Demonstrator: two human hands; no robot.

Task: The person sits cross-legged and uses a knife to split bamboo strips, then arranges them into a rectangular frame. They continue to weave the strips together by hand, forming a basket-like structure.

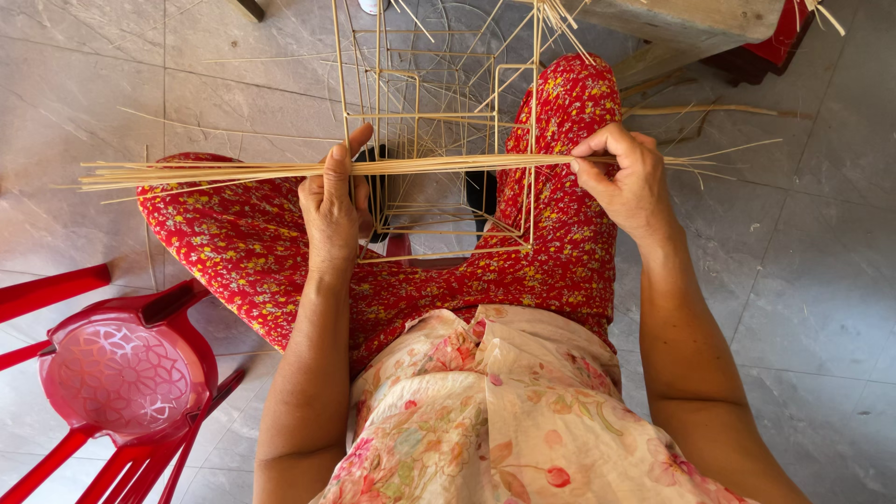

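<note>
I sit with a box-shaped frame of thin bamboo sticks (pixel 439 121) standing between my knees. A long bundle of thin bamboo sticks (pixel 215 172) lies level across the frame. My left hand (pixel 333 207) grips the bundle near its middle, thumb over the top. My right hand (pixel 627 175) pinches the same bundle further right, where the stick ends fan out. My legs in red flowered trousers (pixel 243 243) spread to either side of the frame.
A red plastic chair (pixel 121 373) lies tipped on the grey tiled floor (pixel 803 280) at the lower left. A wooden bench or table edge (pixel 691 23) stands at the top right, with loose sticks (pixel 709 110) on the floor beside it.
</note>
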